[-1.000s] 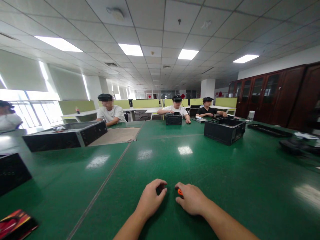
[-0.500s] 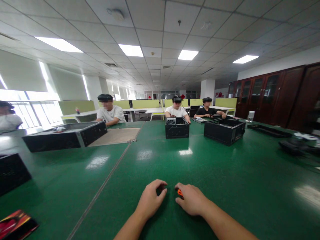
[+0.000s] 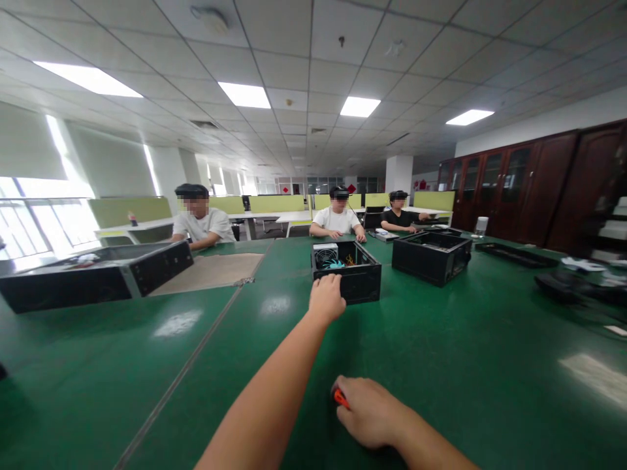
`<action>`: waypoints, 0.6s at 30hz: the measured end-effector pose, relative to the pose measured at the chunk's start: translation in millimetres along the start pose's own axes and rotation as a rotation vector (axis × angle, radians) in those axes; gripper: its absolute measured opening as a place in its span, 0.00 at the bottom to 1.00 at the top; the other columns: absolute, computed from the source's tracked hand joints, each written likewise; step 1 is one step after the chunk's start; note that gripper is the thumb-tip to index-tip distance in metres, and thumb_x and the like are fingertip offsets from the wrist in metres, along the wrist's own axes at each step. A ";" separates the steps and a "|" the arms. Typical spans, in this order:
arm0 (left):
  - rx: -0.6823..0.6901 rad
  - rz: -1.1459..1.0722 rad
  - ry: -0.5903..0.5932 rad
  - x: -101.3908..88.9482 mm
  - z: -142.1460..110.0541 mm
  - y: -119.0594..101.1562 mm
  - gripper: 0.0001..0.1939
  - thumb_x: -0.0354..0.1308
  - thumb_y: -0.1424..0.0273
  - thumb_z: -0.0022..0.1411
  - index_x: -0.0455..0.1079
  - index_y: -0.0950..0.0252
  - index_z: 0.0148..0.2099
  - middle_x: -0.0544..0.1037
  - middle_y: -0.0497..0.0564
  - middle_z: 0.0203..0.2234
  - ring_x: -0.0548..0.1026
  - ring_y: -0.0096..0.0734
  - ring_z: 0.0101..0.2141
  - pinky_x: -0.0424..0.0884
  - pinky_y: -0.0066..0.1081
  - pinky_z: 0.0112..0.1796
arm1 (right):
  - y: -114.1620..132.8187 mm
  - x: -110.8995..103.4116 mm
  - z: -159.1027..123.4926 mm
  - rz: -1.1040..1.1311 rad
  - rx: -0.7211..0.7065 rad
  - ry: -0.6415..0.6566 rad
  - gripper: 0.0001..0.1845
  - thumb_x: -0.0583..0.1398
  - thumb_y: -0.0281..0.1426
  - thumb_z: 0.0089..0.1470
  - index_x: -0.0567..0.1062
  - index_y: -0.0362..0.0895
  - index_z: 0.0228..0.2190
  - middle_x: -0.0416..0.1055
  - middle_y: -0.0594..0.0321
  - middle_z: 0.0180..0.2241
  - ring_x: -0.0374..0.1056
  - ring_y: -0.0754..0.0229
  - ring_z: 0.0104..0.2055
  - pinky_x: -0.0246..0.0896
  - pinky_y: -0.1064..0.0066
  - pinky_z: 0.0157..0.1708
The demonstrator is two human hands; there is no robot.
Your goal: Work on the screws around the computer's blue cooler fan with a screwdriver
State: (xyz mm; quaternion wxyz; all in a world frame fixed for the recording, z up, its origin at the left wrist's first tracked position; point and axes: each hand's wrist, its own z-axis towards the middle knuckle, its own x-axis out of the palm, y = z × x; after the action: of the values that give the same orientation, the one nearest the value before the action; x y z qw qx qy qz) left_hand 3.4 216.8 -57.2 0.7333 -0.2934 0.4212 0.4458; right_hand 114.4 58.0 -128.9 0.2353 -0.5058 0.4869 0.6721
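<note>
My left hand (image 3: 326,297) is stretched far out over the green table (image 3: 441,365), its fingers curled onto the near rim of an open black computer case (image 3: 349,273). A fan and wires show inside that case. My right hand (image 3: 368,411) rests on the table close to me, closed around a small tool with an orange handle (image 3: 339,397); only the orange tip shows.
A second black case (image 3: 431,256) stands behind to the right, and a long black case (image 3: 93,277) lies at the left beside a brown mat (image 3: 210,271). Three people sit along the far side. Dark panels and parts lie at the right edge (image 3: 578,287).
The small black case slid across the table toward me. My left hand left the spot beside my right hand and reached out to the case's near rim. The camera turned slightly left.
</note>
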 end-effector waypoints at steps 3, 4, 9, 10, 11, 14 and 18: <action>-0.054 0.045 0.038 17.4 59.0 15.5 0.37 0.60 0.70 0.53 0.56 0.65 0.64 0.62 0.62 0.62 0.56 0.51 0.63 0.46 0.50 0.62 | -3.3 1.9 3.9 0.000 0.006 0.008 0.15 0.57 0.34 0.50 0.75 0.47 0.41 0.79 0.53 0.39 0.76 0.45 0.40 0.67 0.63 0.37; -0.072 0.056 0.054 23.3 71.1 21.6 0.37 0.62 0.68 0.51 0.57 0.64 0.63 0.63 0.63 0.62 0.57 0.53 0.62 0.46 0.53 0.62 | -4.3 3.5 6.5 -0.006 0.005 0.013 0.16 0.57 0.35 0.49 0.75 0.47 0.41 0.79 0.53 0.39 0.76 0.45 0.40 0.68 0.62 0.37; -0.121 0.096 0.021 40.5 89.2 38.7 0.31 0.62 0.54 0.53 0.66 0.65 0.55 0.72 0.64 0.53 0.64 0.59 0.55 0.42 0.67 0.58 | -6.4 13.3 21.6 -0.055 -0.044 0.052 0.17 0.59 0.34 0.48 0.74 0.45 0.42 0.78 0.51 0.39 0.76 0.43 0.37 0.70 0.58 0.34; -0.125 0.099 0.005 40.8 88.2 38.5 0.30 0.61 0.52 0.54 0.67 0.65 0.53 0.72 0.64 0.51 0.65 0.59 0.54 0.42 0.68 0.57 | -6.2 14.8 23.5 -0.062 -0.047 0.054 0.18 0.59 0.34 0.48 0.74 0.44 0.42 0.78 0.51 0.39 0.76 0.42 0.36 0.71 0.57 0.34; -0.129 0.100 -0.009 40.2 86.7 37.6 0.29 0.60 0.50 0.55 0.68 0.64 0.52 0.73 0.63 0.50 0.65 0.58 0.54 0.42 0.68 0.57 | -5.7 15.7 24.6 -0.063 -0.045 0.056 0.18 0.59 0.34 0.49 0.74 0.44 0.43 0.78 0.50 0.40 0.76 0.42 0.37 0.70 0.57 0.35; -0.130 0.107 -0.048 33.0 77.2 32.9 0.27 0.56 0.46 0.58 0.70 0.63 0.48 0.75 0.61 0.47 0.68 0.55 0.52 0.41 0.66 0.58 | -2.9 11.7 22.2 -0.017 -0.008 0.031 0.18 0.58 0.35 0.51 0.73 0.44 0.44 0.78 0.50 0.39 0.76 0.42 0.38 0.69 0.58 0.36; -0.085 0.126 -0.086 7.2 39.3 26.3 0.24 0.49 0.48 0.65 0.73 0.63 0.41 0.78 0.57 0.39 0.73 0.46 0.46 0.45 0.55 0.61 | 2.7 -26.0 -1.6 0.192 0.016 -0.094 0.14 0.56 0.40 0.58 0.71 0.45 0.42 0.76 0.56 0.35 0.73 0.49 0.36 0.66 0.64 0.35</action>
State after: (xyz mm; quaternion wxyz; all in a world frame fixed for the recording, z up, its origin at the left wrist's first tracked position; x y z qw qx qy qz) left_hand -4.5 262.7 -46.4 0.7082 -0.2779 0.3878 0.5204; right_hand 122.8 60.0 -104.1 0.1966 -0.4228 0.5268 0.7107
